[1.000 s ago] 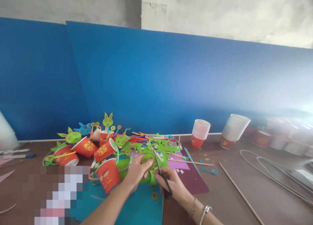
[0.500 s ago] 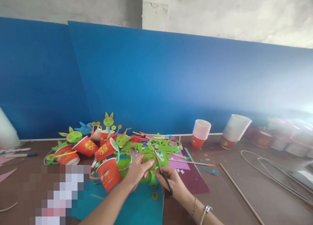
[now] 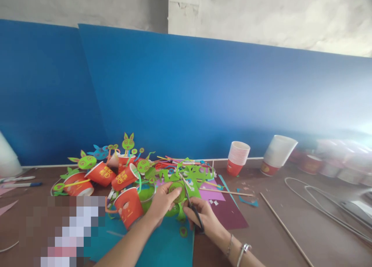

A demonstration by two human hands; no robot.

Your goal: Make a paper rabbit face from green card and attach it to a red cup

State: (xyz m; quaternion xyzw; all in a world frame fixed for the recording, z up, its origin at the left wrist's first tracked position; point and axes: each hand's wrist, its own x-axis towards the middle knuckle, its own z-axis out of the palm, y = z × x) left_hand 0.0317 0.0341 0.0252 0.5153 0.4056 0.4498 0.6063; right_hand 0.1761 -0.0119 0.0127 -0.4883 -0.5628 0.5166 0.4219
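Near the middle of the table, my left hand [image 3: 163, 202] pinches a round green paper piece [image 3: 176, 190] between thumb and fingers. Black-handled scissors [image 3: 195, 214] are in my right hand [image 3: 203, 216], their blades beside the right edge of the green piece. Below the hands lies a small green disc with a red mark [image 3: 183, 231] on a teal sheet [image 3: 171, 247]. Green paper scraps [image 3: 196, 172] are heaped just beyond the scissors. To the left, decorated red cups [image 3: 129, 207] stand or lean with green and blue paper animal faces [image 3: 128, 143].
Stacked paper cups [image 3: 238, 155] and a taller tilted stack [image 3: 279, 154] stand at the back right. A wooden stick [image 3: 286, 229] and a cable [image 3: 328, 197] lie on the right. Markers [image 3: 21, 185] are at far left. A blue panel [image 3: 203, 96] rises behind.
The whole view has shifted very slightly. Both hands keep nearly the same place, with the green piece and scissors still held.
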